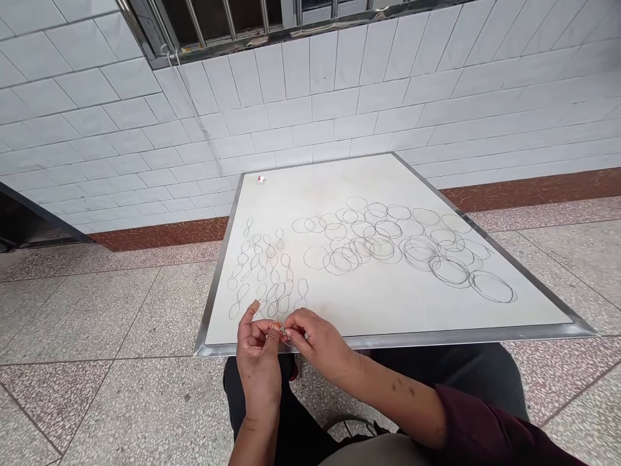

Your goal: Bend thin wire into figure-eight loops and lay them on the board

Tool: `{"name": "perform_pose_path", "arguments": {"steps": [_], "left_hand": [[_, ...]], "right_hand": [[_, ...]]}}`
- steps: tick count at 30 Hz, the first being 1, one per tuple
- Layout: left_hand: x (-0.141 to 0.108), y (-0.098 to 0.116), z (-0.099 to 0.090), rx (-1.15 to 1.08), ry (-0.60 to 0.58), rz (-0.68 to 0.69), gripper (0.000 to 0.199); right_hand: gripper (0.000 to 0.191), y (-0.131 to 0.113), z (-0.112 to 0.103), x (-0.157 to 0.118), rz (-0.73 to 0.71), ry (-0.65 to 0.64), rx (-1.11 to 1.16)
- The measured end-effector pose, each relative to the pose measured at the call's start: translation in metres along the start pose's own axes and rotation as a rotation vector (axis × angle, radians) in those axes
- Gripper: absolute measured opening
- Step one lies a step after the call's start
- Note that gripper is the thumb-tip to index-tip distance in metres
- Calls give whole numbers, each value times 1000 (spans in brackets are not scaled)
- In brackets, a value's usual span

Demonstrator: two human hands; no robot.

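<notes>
My left hand and my right hand meet over the near edge of a white, metal-framed board, their fingertips pinching a thin dark wire. Just beyond my fingers lies a group of wire figure-eight loops, the nearest almost touching my left hand. Farther right, many round wire rings overlap in a broad spread. A tiny red and white object sits near the board's far left corner.
The board rests across my dark-trousered lap, with a terrazzo floor below and around it. A white tiled wall with a brown skirting band stands beyond the far edge. A barred window is above.
</notes>
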State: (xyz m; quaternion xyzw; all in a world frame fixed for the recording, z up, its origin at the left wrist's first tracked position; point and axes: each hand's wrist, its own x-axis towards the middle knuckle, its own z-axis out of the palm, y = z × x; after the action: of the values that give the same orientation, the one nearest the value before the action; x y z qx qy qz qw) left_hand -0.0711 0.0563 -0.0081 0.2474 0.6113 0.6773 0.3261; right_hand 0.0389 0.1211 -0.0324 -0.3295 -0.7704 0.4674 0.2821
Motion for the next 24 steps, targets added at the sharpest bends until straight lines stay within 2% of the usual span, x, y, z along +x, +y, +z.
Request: {"name": "perform_pose_path", "arguments": {"steps": [5, 10, 13, 16, 20, 24], "left_hand": [[0, 0, 1, -14, 82, 49, 55], [0, -3, 0, 3, 55, 68, 54], [1, -3, 0, -18, 40, 62, 54], [9, 0, -3, 8, 44, 56, 59], [43, 9, -5, 140, -13, 76, 65], [106, 25, 8, 337, -83, 104, 61]], "right_hand": [[6, -2, 3, -4, 144, -72, 218], [5, -4, 6, -8, 144, 22, 230], [4, -3, 7, -9, 166, -4, 277], [13, -1, 3, -10, 161, -42, 314], [18, 6, -16, -10, 148, -2, 244], [16, 30, -51, -13, 109, 134, -29]]}}
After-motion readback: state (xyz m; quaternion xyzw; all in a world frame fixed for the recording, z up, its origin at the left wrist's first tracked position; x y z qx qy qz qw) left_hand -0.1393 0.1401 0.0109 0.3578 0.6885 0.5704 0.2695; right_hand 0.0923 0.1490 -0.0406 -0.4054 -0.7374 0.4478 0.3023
